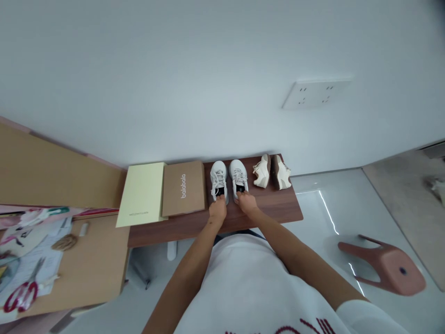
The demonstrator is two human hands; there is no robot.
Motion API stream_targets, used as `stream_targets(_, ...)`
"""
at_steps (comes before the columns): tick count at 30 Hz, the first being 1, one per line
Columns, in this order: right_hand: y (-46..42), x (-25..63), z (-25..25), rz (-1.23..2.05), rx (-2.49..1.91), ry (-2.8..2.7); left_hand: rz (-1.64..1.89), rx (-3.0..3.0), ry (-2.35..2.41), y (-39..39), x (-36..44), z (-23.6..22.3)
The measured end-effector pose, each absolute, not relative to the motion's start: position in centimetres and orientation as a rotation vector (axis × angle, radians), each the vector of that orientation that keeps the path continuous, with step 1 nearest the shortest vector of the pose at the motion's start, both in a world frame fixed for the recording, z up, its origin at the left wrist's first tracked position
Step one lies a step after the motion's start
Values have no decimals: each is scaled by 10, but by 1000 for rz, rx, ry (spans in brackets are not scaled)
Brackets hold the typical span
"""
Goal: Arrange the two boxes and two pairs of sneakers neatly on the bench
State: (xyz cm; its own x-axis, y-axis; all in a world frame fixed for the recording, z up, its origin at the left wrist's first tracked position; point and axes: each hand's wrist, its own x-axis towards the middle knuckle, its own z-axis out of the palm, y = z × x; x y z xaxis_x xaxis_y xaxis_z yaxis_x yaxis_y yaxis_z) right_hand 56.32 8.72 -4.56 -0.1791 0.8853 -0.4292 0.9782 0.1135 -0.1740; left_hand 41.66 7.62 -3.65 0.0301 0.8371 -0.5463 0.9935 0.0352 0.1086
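Two white lace-up sneakers stand side by side on a brown wooden table, toes toward the wall. My left hand [218, 208] is closed on the heel of the left white sneaker [219, 175]. At the heel of the right white sneaker [238, 174], my right hand [245, 201] is closed in the same way, its fingertips partly inside the opening. Both soles appear to rest on the table [264, 208]. To the right, a cream sneaker [262, 170] and its mate [281, 173] lie on their sides, brown soles facing each other.
Left of the white sneakers lie a brown shoebox [184, 188] and a pale yellow box [142, 192]. A cardboard-coloured desk at far left bears red-handled scissors [24, 292] and papers. A pink stool [399, 269] is on the floor at right. A socket panel [316, 93] is on the wall.
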Motion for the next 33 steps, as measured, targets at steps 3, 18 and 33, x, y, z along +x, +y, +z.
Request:
stream_targets(3, 88, 565, -47, -613, 1853, 2188, -459, 1840, 1856, 78, 419, -35)
stream_targets(18, 76, 661, -63, -490, 2615, 2314, 165, 1930, 1704, 76, 476, -36)
stream_targets(33, 121, 788, -90, -890, 2610, 1803, 81, 1594, 1597, 155, 589, -97)
